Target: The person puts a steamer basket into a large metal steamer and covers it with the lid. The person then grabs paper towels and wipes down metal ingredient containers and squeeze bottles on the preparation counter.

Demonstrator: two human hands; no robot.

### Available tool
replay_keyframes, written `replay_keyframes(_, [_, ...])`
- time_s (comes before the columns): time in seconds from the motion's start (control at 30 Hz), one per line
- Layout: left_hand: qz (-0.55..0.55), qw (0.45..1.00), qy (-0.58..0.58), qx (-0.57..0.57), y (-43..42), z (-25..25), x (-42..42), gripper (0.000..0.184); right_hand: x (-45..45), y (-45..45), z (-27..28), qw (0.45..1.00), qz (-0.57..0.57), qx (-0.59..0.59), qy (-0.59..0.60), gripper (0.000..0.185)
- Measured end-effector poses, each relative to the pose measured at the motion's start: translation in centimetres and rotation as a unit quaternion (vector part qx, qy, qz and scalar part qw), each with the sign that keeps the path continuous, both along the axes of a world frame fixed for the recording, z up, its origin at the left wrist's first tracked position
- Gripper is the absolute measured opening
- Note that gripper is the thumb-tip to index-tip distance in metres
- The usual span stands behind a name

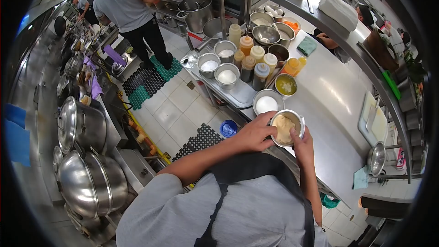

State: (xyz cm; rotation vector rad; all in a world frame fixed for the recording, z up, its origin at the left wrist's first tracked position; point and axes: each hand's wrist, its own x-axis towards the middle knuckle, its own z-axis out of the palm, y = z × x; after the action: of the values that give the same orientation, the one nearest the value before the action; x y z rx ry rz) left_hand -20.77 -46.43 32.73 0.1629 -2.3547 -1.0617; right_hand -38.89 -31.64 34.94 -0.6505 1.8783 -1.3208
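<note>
Grey shirt point(173, 215) and black apron point(254, 168) up front, and both arms reach forward to one small metal cup point(288, 111)! Left hand point(257, 132) grips it from one side, right hand point(302, 147) clasps it from the other, thumb bent over the rim; whether that thumb touches the pale yellow filling point(283, 129), I can't tell from where I'm standing. That cup is right at the near edge of the steel surface point(327, 105), mouth facing upward. Just beyond it, look, a metal bowl point(259, 96) with white contents, then a pot of yellow-green liquid point(286, 85) close by! Behind those, squeeze bottles point(261, 71) stand upright in a cluster, three tins of white stuff point(227, 77) to their left, a folded green cloth point(307, 45) further right. And across the floor point(183, 103), a co-worker point(121, 4) stands facing away, over by the dark mats point(141, 80)!
</note>
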Motion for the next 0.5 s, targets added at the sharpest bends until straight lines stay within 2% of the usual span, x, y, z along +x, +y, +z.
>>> replay_keyframes(0.03, [-0.002,1.0,0.008,0.006,0.2,1.1,-0.5,0.019,-0.6,0.2,-0.4,1.0,-0.015,-0.008,0.003,0.034])
replay_keyframes(0.13, [-0.033,0.997,0.025,-0.062,0.3,3.8,-0.7,0.03,-0.9,1.0,-0.1,0.997,-0.048,-0.059,-0.016,0.032])
replay_keyframes(0.23, [-0.01,0.992,0.093,0.081,0.6,5.8,-0.2,0.055,-0.6,1.3,1.7,0.989,-0.068,-0.121,-0.05,0.033])
replay_keyframes(0.33, [0.07,0.949,0.085,0.296,0.3,2.7,0.0,0.075,-0.5,1.6,3.3,0.984,-0.06,-0.15,-0.081,0.034])
replay_keyframes(0.37, [0.006,0.896,0.046,0.441,-0.1,1.2,-0.2,0.072,-0.3,1.5,4.1,0.986,-0.048,-0.145,-0.066,0.033])
replay_keyframes(0.4, [-0.023,0.887,-0.003,0.46,-0.9,-0.6,-0.4,0.075,0.0,1.5,4.8,0.988,-0.038,-0.138,-0.05,0.033])
replay_keyframes(0.43, [-0.113,0.798,0.018,0.592,-0.4,0.3,-0.7,0.08,0.3,1.4,5.3,0.989,-0.022,-0.136,-0.046,0.032])
replay_keyframes(0.47, [-0.196,0.681,0.035,0.704,0.2,1.2,-0.9,0.085,0.7,1.3,5.8,0.992,0.002,-0.126,-0.008,0.031])
replay_keyframes(0.5, [-0.235,0.6,0.019,0.764,0.1,-0.5,-1.1,0.089,1.3,1.0,6.2,0.992,0.018,-0.117,0.033,0.03])
